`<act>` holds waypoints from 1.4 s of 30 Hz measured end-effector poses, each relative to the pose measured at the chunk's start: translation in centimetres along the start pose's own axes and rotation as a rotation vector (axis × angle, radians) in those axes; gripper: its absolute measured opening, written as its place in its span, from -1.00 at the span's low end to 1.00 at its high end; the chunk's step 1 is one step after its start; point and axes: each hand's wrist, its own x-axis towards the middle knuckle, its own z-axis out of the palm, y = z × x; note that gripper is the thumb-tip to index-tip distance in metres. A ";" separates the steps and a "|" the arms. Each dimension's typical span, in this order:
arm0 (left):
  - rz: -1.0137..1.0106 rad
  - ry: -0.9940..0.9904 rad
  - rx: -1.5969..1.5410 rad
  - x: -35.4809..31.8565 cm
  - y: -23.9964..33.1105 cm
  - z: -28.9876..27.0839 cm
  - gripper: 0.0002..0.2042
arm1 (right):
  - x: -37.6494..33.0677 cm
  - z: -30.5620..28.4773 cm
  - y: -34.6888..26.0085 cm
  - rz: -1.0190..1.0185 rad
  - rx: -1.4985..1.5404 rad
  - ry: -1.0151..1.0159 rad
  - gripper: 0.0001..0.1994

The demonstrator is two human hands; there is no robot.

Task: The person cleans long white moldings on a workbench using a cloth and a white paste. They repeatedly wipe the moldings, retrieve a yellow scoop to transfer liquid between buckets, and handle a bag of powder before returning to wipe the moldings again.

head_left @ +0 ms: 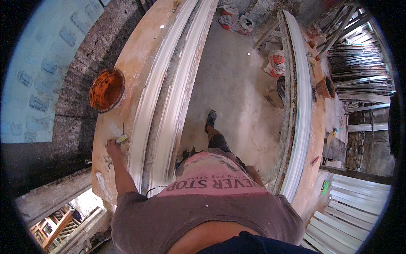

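My left hand (112, 147) reaches down to the wooden tabletop (141, 63) on the left, its fingers stretched out. Right beside its thumb side lies a small tool with a pale yellowish part (122, 138); whether they touch is hard to make out. Two long white moulded strips, an outer one (146, 110) and an inner one (175, 101), run along this table next to the hand. An orange-brown bucket (107, 90) stands farther up the same table. My right hand is out of sight, with my shirt covering that side.
Across the concrete floor (237, 84), another table carries a long white strip (301, 97) and a brown bucket (325, 87). Sacks (277, 63) sit beside that table and at the far end. Stacked slats (359, 72) and white strips (347, 216) fill the right.
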 end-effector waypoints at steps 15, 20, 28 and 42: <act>-0.247 1.470 0.275 17.3 28.1 -12.8 -0.64 | 24.0 -14.7 -59.7 -0.820 -0.737 0.305 -0.70; -0.021 1.570 0.027 30.4 39.2 -16.9 -0.65 | 26.4 -18.1 -73.1 -0.899 -0.638 0.059 -0.65; 0.159 1.323 -0.157 56.4 66.7 -6.3 -0.52 | 35.2 -23.0 -94.2 -0.799 -0.353 -0.349 -0.56; 1.644 0.210 -0.467 75.2 122.4 4.0 -0.65 | 50.8 -40.8 -125.2 -0.299 0.478 -0.541 -0.55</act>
